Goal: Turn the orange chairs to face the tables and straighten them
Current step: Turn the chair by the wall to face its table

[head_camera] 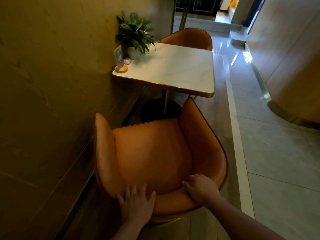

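Both hands, left hand [136, 201] and right hand [200, 188], grip near chair [155, 153].

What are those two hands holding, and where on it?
Both the left hand and right hand grip the near orange chair by the top edge of its backrest.

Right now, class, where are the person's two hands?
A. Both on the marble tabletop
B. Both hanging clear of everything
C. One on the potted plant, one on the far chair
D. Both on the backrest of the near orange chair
D: the left hand and right hand both rest on the curved top of the near orange chair backrest.
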The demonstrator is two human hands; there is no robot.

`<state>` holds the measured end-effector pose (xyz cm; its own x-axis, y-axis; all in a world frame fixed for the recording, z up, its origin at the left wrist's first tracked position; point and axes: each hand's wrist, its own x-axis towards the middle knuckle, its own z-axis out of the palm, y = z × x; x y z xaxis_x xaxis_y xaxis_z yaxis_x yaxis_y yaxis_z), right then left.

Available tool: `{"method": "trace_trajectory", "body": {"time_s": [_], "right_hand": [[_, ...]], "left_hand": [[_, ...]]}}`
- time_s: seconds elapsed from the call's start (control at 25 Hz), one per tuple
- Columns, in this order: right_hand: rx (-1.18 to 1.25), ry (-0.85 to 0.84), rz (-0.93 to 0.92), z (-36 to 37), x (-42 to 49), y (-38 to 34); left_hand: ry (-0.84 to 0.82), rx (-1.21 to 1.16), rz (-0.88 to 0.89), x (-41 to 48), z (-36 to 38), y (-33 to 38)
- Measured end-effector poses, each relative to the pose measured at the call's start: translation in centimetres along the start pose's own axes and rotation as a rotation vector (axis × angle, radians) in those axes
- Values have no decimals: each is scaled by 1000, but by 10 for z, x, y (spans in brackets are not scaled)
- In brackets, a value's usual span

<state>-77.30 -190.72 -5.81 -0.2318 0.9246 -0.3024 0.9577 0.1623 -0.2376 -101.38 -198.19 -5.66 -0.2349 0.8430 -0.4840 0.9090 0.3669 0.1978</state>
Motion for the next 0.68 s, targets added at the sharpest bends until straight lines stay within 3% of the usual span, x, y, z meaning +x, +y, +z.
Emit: {"method": "trace_trajectory", "body": {"time_s": [0.24, 0.68], "right_hand": [[-16, 153, 23, 3, -6, -5], [34, 149, 36, -6, 1, -44]], "left_hand": [[97, -28, -104, 8, 7, 10], [203, -117, -52, 35, -11, -17]]}}
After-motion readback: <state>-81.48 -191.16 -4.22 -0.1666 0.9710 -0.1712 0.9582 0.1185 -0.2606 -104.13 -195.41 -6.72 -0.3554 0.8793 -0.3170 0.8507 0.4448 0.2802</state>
